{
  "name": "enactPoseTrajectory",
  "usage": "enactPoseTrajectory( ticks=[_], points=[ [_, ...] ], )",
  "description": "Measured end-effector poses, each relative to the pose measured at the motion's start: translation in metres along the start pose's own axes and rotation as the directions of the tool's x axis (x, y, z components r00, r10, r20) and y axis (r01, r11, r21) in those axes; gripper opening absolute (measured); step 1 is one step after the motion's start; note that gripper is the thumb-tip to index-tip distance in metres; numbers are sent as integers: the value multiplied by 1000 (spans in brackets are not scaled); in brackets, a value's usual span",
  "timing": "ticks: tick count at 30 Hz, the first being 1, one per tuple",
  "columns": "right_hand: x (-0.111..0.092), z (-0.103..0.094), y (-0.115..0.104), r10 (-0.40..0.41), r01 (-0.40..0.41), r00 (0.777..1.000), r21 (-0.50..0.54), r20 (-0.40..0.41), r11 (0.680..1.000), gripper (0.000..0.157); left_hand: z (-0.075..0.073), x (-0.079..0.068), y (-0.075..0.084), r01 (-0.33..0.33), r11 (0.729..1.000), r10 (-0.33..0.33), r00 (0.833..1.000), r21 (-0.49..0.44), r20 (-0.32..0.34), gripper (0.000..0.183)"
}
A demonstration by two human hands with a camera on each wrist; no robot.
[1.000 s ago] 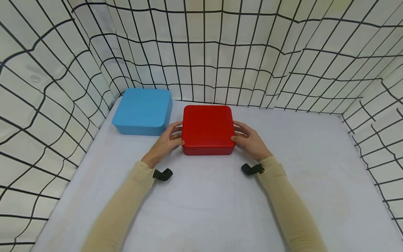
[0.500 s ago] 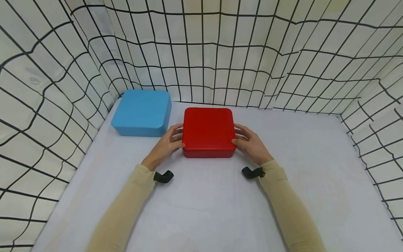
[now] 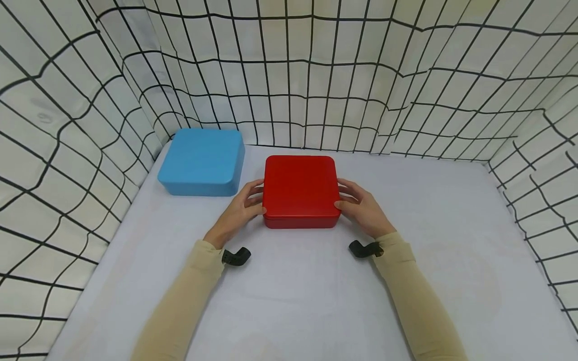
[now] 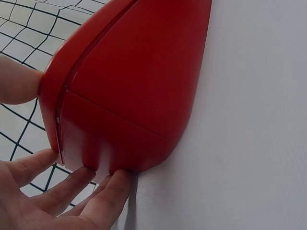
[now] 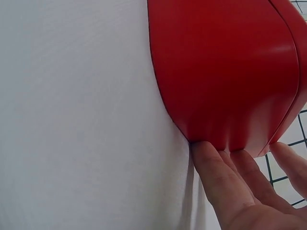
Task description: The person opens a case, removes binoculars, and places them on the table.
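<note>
A red lidded box [image 3: 301, 188] lies on the white-covered table, between my two hands. My left hand [image 3: 237, 213] holds its left side, thumb at the near corner and fingers spread along the wall. On the opposite side my right hand [image 3: 363, 210] holds it in much the same way. In the left wrist view the thumb [image 4: 19, 80] meets the lid, and several fingertips touch the side wall. The right wrist view shows fingertips against the box's side, low by the white cloth. A seam runs round the box under its lid, which is on.
A light blue box [image 3: 201, 162] of similar shape stands at the back left, close to my left hand. Black wire grid panels [image 3: 289, 75] over white sheeting enclose the table [image 3: 289, 301] at the back and both sides. Small black wrist devices [image 3: 237, 256] sit at both cuffs.
The red box and both hands have shifted slightly right and nearer to me, away from the blue box. The whole view has also shifted a little. Both hands keep their hold.
</note>
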State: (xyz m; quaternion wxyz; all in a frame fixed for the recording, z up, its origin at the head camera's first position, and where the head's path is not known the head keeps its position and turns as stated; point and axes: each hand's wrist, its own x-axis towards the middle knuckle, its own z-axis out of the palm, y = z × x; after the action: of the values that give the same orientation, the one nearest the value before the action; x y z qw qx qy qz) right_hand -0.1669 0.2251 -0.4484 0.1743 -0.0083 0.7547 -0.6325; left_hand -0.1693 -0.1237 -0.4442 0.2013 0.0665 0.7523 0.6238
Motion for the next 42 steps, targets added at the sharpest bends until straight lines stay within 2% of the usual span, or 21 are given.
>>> enactPoseTrajectory(
  ticks=[14,28,36,42],
  points=[
    [-5,-4,0,-4,4,1000,-43,2,999,71,4,-2,0,-15,1000,15,1000,5,9,83],
    [-4,-5,1,19,-19,1000,-27,15,999,72,6,-5,-2,-30,999,30,1000,-14,5,82],
    [-7,-7,5,14,-14,1000,-18,11,1000,71,10,-3,-4,-64,998,64,998,-14,4,80],
    [-6,-11,8,3,-2,1000,-32,16,999,69,12,-1,-4,-64,998,64,998,-23,6,79]
  ],
)
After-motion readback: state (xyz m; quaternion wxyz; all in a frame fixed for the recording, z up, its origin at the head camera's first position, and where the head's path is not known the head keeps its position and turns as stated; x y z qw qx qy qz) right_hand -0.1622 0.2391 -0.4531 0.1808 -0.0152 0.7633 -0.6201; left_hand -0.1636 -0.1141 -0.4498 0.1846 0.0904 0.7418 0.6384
